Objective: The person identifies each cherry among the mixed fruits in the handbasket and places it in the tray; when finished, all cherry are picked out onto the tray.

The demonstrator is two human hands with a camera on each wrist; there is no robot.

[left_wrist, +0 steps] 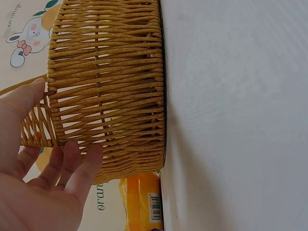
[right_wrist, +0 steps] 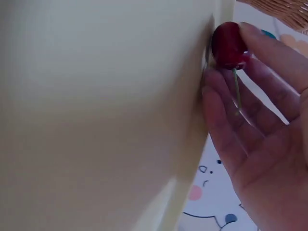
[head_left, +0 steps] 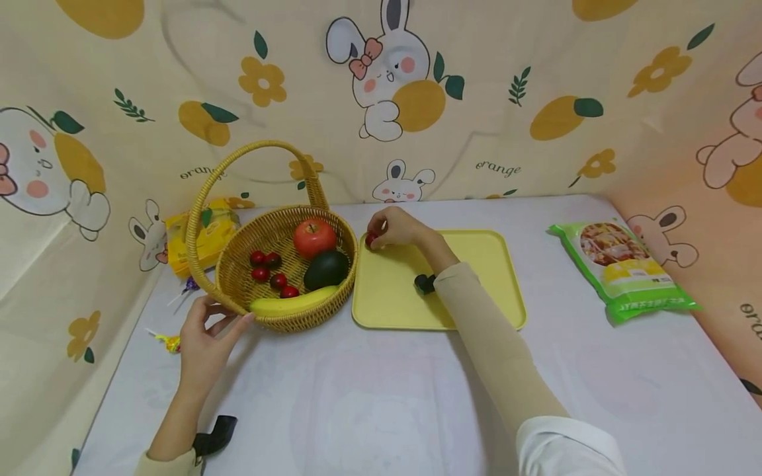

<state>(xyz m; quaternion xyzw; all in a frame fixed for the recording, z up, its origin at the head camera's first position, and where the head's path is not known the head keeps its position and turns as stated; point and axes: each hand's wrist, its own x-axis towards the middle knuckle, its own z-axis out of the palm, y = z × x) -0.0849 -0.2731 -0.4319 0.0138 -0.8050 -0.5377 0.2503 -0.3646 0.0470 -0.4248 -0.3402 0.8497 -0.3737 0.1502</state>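
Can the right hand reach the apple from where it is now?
Likely yes: the apple lies uncovered in the basket, just past its rim from the right hand. That hand pinches a cherry, though, which it would probably have to put down first.

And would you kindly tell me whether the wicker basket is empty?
Not empty: the wicker basket holds an apple, an avocado, a banana and five cherries.

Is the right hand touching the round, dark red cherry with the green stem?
Touching. The right wrist view shows it: the right hand has one digit's tip directly against the cherry, no gap between them.
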